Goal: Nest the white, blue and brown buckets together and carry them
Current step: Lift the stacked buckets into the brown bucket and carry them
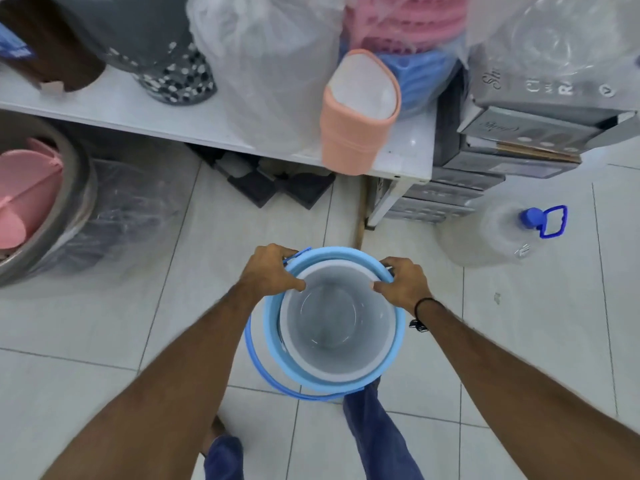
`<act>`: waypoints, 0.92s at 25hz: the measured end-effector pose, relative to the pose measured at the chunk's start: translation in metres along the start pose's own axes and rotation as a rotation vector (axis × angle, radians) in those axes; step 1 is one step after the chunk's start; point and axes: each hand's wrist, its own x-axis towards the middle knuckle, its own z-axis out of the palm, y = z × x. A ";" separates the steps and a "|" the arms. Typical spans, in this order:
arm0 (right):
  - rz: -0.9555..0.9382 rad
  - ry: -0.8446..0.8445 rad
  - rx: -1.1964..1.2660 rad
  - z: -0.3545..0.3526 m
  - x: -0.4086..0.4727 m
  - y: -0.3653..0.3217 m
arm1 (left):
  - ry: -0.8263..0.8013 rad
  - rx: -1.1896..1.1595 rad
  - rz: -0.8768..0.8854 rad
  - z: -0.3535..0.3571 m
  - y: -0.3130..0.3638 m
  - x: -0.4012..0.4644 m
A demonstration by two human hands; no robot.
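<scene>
A white bucket [332, 327] sits nested inside a light blue bucket [398, 341], held above the tiled floor in front of me. My left hand [270, 271] grips the rims on the left side, thumb over the white bucket's edge. On the right side my right hand [403, 280] grips the same rims. The blue handle [263, 372] hangs down along the near left side. A dark brown container [52, 46] stands on the white shelf at top left; I cannot tell if it is the brown bucket.
A low white shelf [173, 123] ahead carries a peach bin [356, 123], plastic-wrapped goods and a spotted container. A metal tub with pink items [38, 202] sits at left. A clear water jug with a blue cap [502, 230] and stacked boxes stand at right.
</scene>
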 end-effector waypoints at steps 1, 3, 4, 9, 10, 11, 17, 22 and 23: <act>0.004 0.008 0.006 0.000 0.016 0.015 | -0.011 0.001 -0.029 0.016 0.006 0.019; -0.009 0.004 0.007 0.015 0.052 0.044 | -0.020 0.020 -0.090 0.049 0.005 0.059; -0.020 -0.007 0.000 0.029 0.072 0.058 | -0.020 0.032 -0.116 0.067 -0.002 0.081; -0.040 -0.076 -0.055 0.106 0.143 0.114 | 0.004 0.086 -0.214 0.150 -0.044 0.152; -0.033 -0.077 -0.060 0.124 0.157 0.126 | 0.009 0.087 -0.233 0.168 -0.054 0.166; -0.036 -0.070 -0.047 0.132 0.163 0.132 | 0.021 0.084 -0.233 0.178 -0.060 0.172; -0.037 0.188 0.006 0.156 0.178 0.138 | 0.140 0.099 -0.161 0.208 -0.088 0.195; 0.048 0.253 -0.075 0.149 0.182 0.148 | -0.036 -0.132 -0.251 0.210 -0.106 0.200; 0.094 0.145 -0.088 0.147 0.184 0.152 | -0.040 -0.139 -0.252 0.208 -0.107 0.202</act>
